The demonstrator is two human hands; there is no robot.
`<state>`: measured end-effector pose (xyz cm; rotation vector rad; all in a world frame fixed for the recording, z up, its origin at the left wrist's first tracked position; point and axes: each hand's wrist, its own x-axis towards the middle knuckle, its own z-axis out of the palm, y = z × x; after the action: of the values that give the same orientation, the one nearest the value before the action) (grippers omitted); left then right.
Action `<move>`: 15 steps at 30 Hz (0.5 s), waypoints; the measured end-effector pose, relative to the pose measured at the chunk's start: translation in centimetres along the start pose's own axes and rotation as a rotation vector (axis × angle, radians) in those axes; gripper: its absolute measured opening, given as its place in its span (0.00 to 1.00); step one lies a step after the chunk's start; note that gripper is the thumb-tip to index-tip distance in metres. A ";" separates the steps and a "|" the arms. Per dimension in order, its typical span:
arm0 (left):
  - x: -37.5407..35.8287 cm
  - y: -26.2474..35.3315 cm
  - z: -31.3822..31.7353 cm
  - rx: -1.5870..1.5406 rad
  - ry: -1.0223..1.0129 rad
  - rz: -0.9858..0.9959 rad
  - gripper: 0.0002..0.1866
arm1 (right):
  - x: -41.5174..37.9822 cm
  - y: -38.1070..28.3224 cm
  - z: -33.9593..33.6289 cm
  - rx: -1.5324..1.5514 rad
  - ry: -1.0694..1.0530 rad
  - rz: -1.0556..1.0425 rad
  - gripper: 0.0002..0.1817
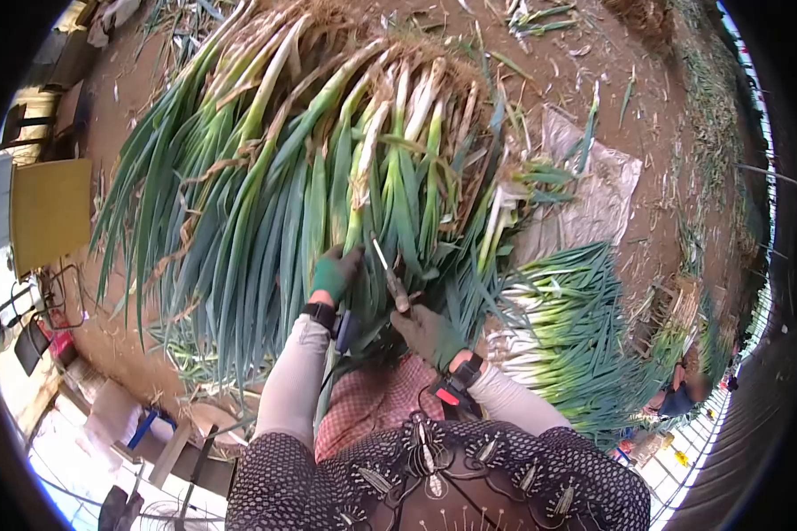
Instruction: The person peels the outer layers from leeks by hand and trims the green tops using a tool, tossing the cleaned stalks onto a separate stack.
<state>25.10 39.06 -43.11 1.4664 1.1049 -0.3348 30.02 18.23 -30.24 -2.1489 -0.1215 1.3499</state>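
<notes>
- The left hand (338, 273), in a dark green glove, is closed around a long green onion (360, 190); its pale end stretches forward over the pile, away from the body.
- The right hand (427, 334), gloved too, grips a slim tool (390, 273) by its greyish handle. The thin metal part slants forward and to the left, its tip just beside the held onion — whether the two touch, I cannot tell.
- Under and ahead of both hands spreads a large pile of green onions (266, 195), the roots at the far side and the dark leaves fanning back toward the person.
- To the right, nearer the body, lies a stack of cleaner onions (553, 332), white ends to the left and green tops to the right.
- Beyond that stack, a crumpled pale sheet (600, 190) lies on the brown soil (655, 133), with a few loose leaves at its left edge.
- Each wrist carries a dark band, and there is a red piece (447, 396) beside the right one.
- A yellow panel (51, 215) stands at the far left — well apart from the pile.
- Another person (679, 398) shows small and blurred at the right edge, behind the stack.
</notes>
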 end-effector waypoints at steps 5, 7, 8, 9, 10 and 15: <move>0.3 0.3 -0.1 0.025 0.018 -0.005 0.28 | 0.9 0.0 0.5 -0.070 -0.051 0.000 0.28; 0.3 1.0 -0.5 0.105 -0.010 -0.069 0.30 | -0.2 -1.0 0.6 -0.150 -0.047 0.038 0.28; 0.2 1.5 -0.6 0.085 -0.033 -0.082 0.30 | -0.3 -1.1 0.7 -0.150 -0.035 0.024 0.28; 0.8 0.8 -0.6 0.042 -0.040 -0.048 0.30 | 0.0 -1.0 0.7 -0.152 -0.028 0.014 0.28; 1.8 -0.3 -0.4 0.000 -0.045 -0.013 0.30 | 0.7 -1.0 0.7 -0.154 -0.020 0.002 0.28; 2.5 -1.1 -0.1 -0.075 -0.072 -0.003 0.27 | 5.2 -1.7 0.9 -0.098 0.072 0.017 0.28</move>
<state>25.44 40.07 -45.66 1.3760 1.0509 -0.3420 32.17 21.94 -33.73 -2.2817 -0.1440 1.2987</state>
